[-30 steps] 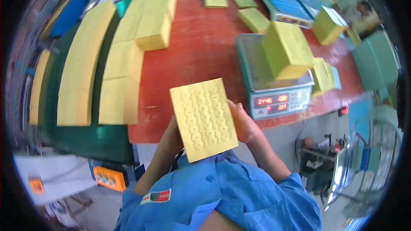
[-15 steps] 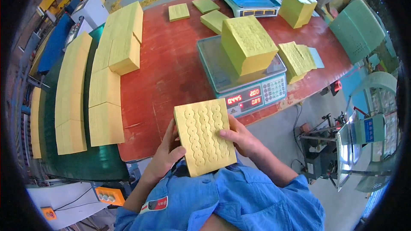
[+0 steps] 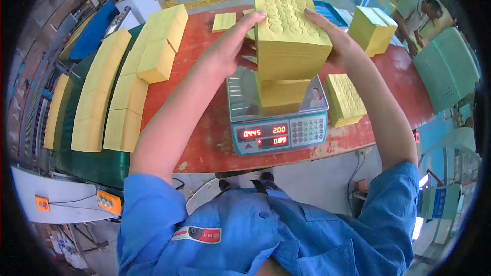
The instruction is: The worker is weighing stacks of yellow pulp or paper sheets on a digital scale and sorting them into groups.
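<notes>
- The yellow stack is over the metal pan of the scale, embossed rings facing up. Yellow shows beneath it too — from where I stand I can't tell whether that's another block or a reflection, nor whether the stack bears on anything.
- The left hand and right hand share a two-sided grip, spread to the stack's full width and pressed against its sides, thumbs up by the top edges. Some fingertips are hidden.
- I'd guess a moderate weight, firm as one squared block but made of thin sheets; loose squeezing could let layers slip, and corners may crease. Low on both sides, palms flat, seems the safest hold.
- Close on the right, a wavy-topped pile sits just beside the pan; beyond it stands a tall block.
- On the left there's more room — a broad strip of red table runs between the scale and the block row.
- The table's near edge lies just this side of the scale.
</notes>
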Demonstrator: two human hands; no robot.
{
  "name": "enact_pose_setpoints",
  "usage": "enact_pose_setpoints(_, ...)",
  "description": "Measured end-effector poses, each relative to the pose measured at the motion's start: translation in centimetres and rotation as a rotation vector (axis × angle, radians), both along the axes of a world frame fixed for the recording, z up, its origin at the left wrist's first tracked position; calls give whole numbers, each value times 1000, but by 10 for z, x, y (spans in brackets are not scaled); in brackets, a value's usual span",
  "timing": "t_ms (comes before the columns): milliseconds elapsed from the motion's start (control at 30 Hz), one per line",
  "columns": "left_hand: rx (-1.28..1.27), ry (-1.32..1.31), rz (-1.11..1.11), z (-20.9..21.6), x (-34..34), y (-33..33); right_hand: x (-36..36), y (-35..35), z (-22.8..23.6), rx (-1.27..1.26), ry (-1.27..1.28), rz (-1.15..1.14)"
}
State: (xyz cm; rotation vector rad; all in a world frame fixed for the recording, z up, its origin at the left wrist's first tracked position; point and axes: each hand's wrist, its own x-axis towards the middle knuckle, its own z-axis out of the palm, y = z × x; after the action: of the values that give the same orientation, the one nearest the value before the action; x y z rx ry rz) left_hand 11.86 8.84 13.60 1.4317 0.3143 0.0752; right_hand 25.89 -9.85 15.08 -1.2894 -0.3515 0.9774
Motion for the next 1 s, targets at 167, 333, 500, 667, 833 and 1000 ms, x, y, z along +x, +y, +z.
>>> enact_pose_setpoints(167, 1, 41, 106, -28, 24, -11, 65, 12, -57, -152, -125, 76)
enact_pose_setpoints(333, 69, 50, 120, -35, 17, -3, 57, 15, -47, -218, -152, 125)
enact_pose_setpoints(500, 127, 75, 161, -40, 13, -3, 50, 15, -44, -257, -244, 141)
enact_pose_setpoints(667, 79, -21, 190, -38, 7, -18, 43, 13, -41, -268, -321, 136)
enact_pose_setpoints(833, 73, -62, 205, -47, 7, -20, 45, 10, -34, -328, -330, 152)
enact_pose_setpoints(1000, 94, -33, 214, -54, 8, -15, 44, 14, -33, -402, -323, 174)
